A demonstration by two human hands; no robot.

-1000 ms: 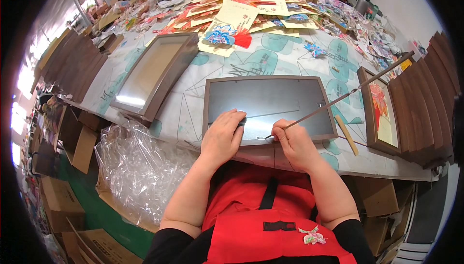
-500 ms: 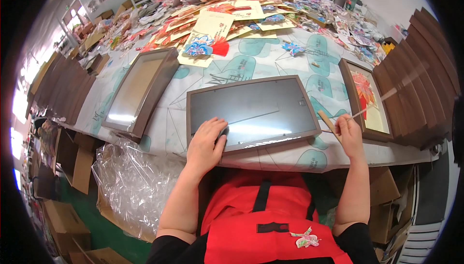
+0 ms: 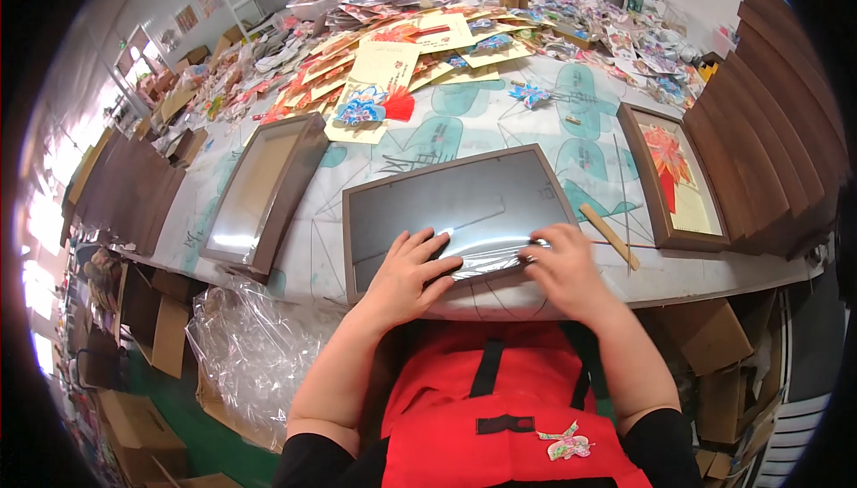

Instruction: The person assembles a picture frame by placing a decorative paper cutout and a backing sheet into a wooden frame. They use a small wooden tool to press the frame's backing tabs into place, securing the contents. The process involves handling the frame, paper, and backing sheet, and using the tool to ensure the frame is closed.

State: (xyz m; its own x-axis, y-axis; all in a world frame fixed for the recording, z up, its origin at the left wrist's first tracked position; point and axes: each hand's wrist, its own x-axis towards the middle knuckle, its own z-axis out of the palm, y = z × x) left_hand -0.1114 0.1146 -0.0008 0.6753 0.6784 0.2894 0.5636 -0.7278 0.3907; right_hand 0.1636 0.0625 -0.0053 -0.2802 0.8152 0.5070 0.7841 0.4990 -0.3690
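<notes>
**Hands spread over a dark-backed frame**

Left hand (image 3: pixel 411 274) lies with its fingers apart on the dark panel (image 3: pixel 428 211) of the brown frame (image 3: pixel 446 166), clamped on nothing, probably to steady it. Right hand (image 3: pixel 567 269) curls at the panel's near right part; whether its thumb and fingers pinch anything, I cannot tell. The frame rests on the table (image 3: pixel 320 225) directly under both hands, at the near edge, likely for easy reach and firm support. A wooden strip (image 3: pixel 610 236) sits just beside the right hand, seemingly handy for it.

Left of the left hand, a glazed frame (image 3: pixel 259 175) shows only pale backing inside. Right of the right hand, past the strip, an ornament frame (image 3: pixel 692 242) contains a red flower decoration (image 3: pixel 665 153) on cream card, against stacked brown frames (image 3: pixel 759 158). Below and left of the left hand, clear plastic film (image 3: pixel 259 354) fills a cardboard box (image 3: pixel 214 409).
</notes>
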